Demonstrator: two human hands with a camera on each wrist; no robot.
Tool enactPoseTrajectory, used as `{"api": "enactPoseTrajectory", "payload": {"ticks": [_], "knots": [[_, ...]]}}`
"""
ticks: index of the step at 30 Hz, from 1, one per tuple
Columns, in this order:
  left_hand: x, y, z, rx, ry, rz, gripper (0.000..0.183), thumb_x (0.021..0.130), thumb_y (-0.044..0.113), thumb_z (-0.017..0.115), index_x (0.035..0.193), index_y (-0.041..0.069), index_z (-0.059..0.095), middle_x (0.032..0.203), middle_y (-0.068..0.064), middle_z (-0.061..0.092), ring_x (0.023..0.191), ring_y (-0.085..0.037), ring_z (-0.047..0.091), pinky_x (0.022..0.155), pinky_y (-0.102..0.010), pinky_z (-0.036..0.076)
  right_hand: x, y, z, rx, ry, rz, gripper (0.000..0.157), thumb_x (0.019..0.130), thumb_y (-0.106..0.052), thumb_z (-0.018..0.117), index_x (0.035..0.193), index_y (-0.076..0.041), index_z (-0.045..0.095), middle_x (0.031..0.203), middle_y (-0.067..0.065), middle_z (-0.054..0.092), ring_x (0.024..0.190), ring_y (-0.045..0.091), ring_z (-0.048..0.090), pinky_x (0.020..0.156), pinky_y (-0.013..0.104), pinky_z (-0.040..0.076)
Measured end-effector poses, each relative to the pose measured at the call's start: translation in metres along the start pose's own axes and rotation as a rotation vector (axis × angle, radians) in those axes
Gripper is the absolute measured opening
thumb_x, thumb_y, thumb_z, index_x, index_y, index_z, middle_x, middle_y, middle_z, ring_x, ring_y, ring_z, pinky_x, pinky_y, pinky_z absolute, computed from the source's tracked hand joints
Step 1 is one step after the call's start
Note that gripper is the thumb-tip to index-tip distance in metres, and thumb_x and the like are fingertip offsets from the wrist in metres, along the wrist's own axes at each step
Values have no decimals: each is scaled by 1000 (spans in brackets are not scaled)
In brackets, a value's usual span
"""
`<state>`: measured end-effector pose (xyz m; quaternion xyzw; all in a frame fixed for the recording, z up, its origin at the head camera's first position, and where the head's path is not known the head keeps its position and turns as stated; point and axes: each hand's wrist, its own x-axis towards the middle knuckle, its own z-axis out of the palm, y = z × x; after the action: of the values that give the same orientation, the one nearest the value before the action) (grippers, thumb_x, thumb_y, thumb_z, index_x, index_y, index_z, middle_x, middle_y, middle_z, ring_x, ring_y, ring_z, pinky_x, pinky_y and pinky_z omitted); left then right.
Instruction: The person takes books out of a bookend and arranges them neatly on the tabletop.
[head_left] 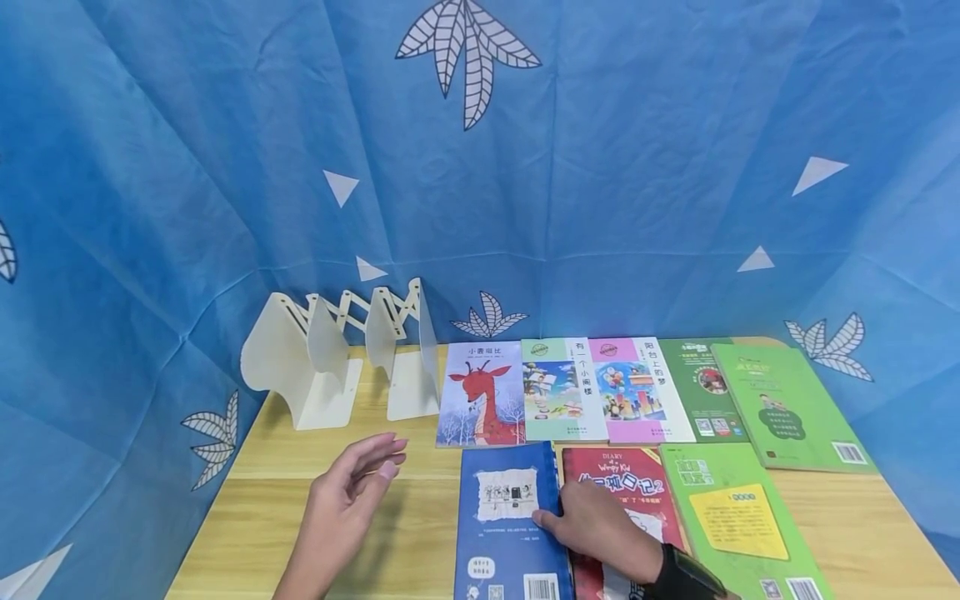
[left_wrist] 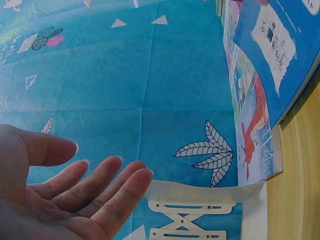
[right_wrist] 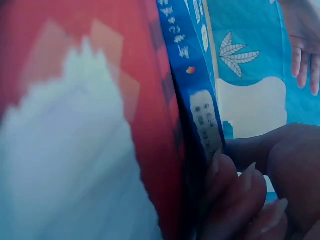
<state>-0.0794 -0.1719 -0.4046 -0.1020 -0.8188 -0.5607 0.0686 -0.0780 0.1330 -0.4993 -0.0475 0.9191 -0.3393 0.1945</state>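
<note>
In the head view a blue book lies at the near middle of the table, its back cover up with a barcode. My right hand grips its right edge, thumb on the cover. In the right wrist view the fingertips press against the blue spine. Beside it, partly under my right wrist, is a red Diary of a Wimpy Kid book. My left hand hovers over the wood left of the blue book, fingers loosely extended and holding nothing, as the left wrist view also shows.
A white expandable bookend stands at the back left. Along the back lie a giraffe book, two illustrated books and two green books. Another green book lies at the near right. Blue cloth hangs behind the table.
</note>
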Motion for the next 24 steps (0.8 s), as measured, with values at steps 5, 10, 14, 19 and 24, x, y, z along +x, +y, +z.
{"api": "enactPoseTrajectory", "payload": {"ticks": [5, 10, 14, 19, 24], "knots": [[-1, 0, 0, -1, -1, 0, 29, 95, 12, 57, 124, 15, 56, 116, -2, 65, 102, -17, 62, 86, -23, 52, 2, -3, -1, -50, -29, 20, 48, 81, -51, 68, 91, -5, 68, 50, 3, 43, 39, 17, 47, 36, 22, 26], [-2, 1, 0, -8, -4, -2, 28, 96, 13, 57, 124, 16, 56, 116, -1, 65, 102, -18, 62, 86, -24, 52, 3, -4, -1, -73, -53, 19, 47, 81, -51, 67, 94, -5, 68, 51, 3, 43, 38, 16, 47, 36, 21, 28], [-2, 0, -1, -12, -5, 2, 28, 96, 13, 57, 123, 16, 56, 116, -1, 65, 102, -18, 62, 86, -24, 52, 2, -4, -2, -39, -64, 12, 49, 81, -49, 68, 101, -4, 67, 51, 3, 43, 38, 17, 48, 36, 21, 28], [-2, -2, -1, -15, -16, 1, 28, 96, 12, 56, 124, 16, 56, 117, -4, 65, 103, -18, 62, 87, -24, 52, 2, -2, -4, -18, -66, 10, 48, 83, -46, 67, 110, -6, 65, 54, 2, 45, 40, 16, 51, 35, 20, 28], [-2, -1, 1, 6, -21, -25, 26, 95, 15, 58, 121, 19, 57, 115, 1, 66, 103, -14, 62, 86, -25, 53, 1, -1, -6, -34, -60, -16, 46, 83, -46, 68, 106, -6, 67, 53, 2, 44, 39, 15, 50, 33, 19, 28]]}}
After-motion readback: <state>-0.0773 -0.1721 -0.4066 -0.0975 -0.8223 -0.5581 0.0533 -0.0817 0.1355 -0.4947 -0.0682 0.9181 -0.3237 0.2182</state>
